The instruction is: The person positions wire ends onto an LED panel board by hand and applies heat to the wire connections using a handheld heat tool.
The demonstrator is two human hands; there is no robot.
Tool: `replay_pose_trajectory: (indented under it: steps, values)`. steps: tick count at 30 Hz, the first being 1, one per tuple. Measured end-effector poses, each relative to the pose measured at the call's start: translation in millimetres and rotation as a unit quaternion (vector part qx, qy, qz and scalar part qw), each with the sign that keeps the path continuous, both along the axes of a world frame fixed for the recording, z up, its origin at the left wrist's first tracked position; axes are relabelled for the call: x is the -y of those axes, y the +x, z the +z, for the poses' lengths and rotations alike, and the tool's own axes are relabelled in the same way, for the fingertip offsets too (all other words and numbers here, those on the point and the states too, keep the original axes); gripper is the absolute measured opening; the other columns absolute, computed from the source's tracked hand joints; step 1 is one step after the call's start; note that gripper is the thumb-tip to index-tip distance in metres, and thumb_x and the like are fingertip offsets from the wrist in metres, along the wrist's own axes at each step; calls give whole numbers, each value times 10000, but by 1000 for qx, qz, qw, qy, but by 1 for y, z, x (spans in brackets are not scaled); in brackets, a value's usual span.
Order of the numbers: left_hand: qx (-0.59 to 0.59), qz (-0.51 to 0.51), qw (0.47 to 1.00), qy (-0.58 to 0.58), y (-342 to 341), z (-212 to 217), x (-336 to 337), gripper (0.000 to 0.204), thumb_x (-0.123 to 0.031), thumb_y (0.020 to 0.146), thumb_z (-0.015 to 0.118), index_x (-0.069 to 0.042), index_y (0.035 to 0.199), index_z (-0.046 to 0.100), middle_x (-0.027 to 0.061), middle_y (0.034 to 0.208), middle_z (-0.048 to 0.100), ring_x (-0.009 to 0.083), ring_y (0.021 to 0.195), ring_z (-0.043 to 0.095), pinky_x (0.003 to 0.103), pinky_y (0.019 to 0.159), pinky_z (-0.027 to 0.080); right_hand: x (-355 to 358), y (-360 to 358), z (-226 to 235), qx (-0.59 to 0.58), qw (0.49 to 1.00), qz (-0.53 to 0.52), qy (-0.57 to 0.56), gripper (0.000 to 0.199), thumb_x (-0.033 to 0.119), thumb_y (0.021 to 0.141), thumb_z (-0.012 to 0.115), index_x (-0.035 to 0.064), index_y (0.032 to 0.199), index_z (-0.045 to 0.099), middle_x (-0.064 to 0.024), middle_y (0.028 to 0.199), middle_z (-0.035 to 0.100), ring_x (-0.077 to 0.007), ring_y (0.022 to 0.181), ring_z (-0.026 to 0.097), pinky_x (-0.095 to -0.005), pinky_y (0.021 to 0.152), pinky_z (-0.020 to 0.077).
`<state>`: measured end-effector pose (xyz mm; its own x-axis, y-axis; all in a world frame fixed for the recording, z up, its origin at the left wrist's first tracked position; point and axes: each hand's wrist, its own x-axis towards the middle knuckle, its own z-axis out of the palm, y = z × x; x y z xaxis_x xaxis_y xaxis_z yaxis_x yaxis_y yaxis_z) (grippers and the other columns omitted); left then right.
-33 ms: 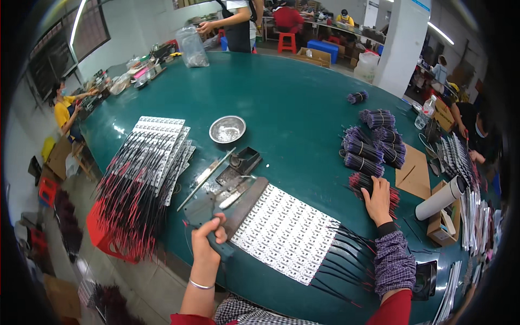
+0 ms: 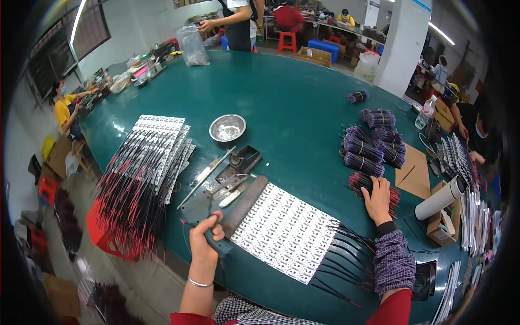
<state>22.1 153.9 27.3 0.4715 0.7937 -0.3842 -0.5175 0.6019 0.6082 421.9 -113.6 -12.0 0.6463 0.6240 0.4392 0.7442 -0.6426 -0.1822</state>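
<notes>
My left hand point(image 2: 206, 241) is closed around the handle of a dark grey-green pistol-shaped tool point(image 2: 221, 248), whose front end is hard to make out. Just right of it lies a white printed circuit board panel point(image 2: 287, 233), its left edge under a dark metal bar point(image 2: 246, 208). Black wires point(image 2: 346, 257) with red tips stick out from the panel's right edge. My right hand point(image 2: 377, 200) rests on a bundle of red-tipped black wires point(image 2: 357, 184), its fingers over the strands. Whether it grips any single wire is hidden.
Wired panels point(image 2: 157, 141) are stacked at the left table edge. A metal bowl point(image 2: 227, 129) and a dark metal stand point(image 2: 241, 162) lie beyond the tool. Purple-tipped wire bundles point(image 2: 374, 141), cardboard point(image 2: 414, 170) and a white cylinder point(image 2: 441, 197) are on the right. Other people work around the table.
My left hand and the pistol-shaped tool have shifted very slightly to the left. My right hand stays on the wire bundle.
</notes>
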Motion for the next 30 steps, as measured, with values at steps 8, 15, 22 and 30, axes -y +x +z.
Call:
replay_pose_trajectory:
  steps: [8, 15, 22, 30]
  values:
    - [0, 24, 999, -26, -17, -21, -23, 197, -23, 833, 609, 81, 1000, 616, 142, 924, 625, 110, 578, 496, 212, 482, 385, 1, 0, -6, 66, 997, 24, 29, 400, 257, 857, 672, 3, 1136, 538, -161, 1112, 513, -347, 1068, 473, -439, 893, 414]
    - [35, -21, 999, -33, -20, -37, -50, 202, -34, 864, 584, 68, 1037, 610, 159, 945, 655, 93, 573, 504, 190, 457, 393, 1, -5, 5, 67, 996, 50, 12, 391, 274, 809, 702, 11, 1066, 568, -159, 1022, 559, -345, 985, 517, -442, 833, 435]
    - [37, -40, 998, -37, -18, -53, -81, 238, -60, 903, 576, 78, 1095, 598, 195, 993, 670, 111, 594, 551, 201, 464, 450, 11, -11, 9, 76, 996, 54, -1, 443, 362, 874, 640, 28, 1156, 573, -118, 1096, 558, -304, 1081, 496, -427, 938, 402]
    - [12, -142, 989, -45, -17, -77, -135, 154, -92, 924, 560, 43, 992, 590, 109, 800, 577, 91, 547, 449, 221, 506, 390, -7, 19, 37, 151, 977, 61, 136, 343, 196, 720, 710, 31, 995, 591, -139, 1062, 562, -329, 1012, 537, -439, 868, 449]
